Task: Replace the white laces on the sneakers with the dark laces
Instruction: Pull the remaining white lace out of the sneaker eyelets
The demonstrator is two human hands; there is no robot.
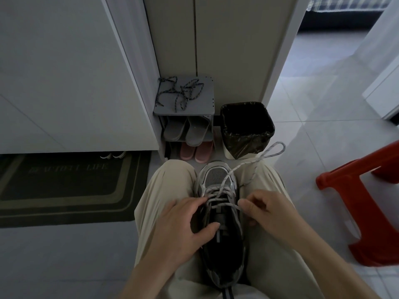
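1. sneaker [216, 178]: grey and white, held between the thighs of pale trousers [164, 190] on a seated person, toe pointing away, opening facing up.
2. white lace [225, 205]: speckled, threaded across the lower eyelets only. one long strand is drawn out past the toe to the right and ends in a loop over the floor.
3. left hand [183, 225]: laid over the sneaker's left side, fingers curled at the eyelet edge, thumb pressed on the tongue. the grip is clamped on the sneaker.
4. right hand [267, 210]: placed at the sneaker's right side. the grip is closed, with the white lace pinched between thumb and fingertips beside the eyelets.
5. dark laces [185, 91]: left in a loose tangle on the top board of a small grey shoe rack [205, 104], well apart from the sneaker, against the cabinet.
6. grey slippers [185, 130] are stored on the rack's shelf, pink slippers [196, 151] beneath them.
7. bin [244, 145]: lined with a black bag, set just right of the rack.
8. dark doormat [64, 190]: laid on the floor at left.
9. red stool [362, 212]: stood on the tiles at right.
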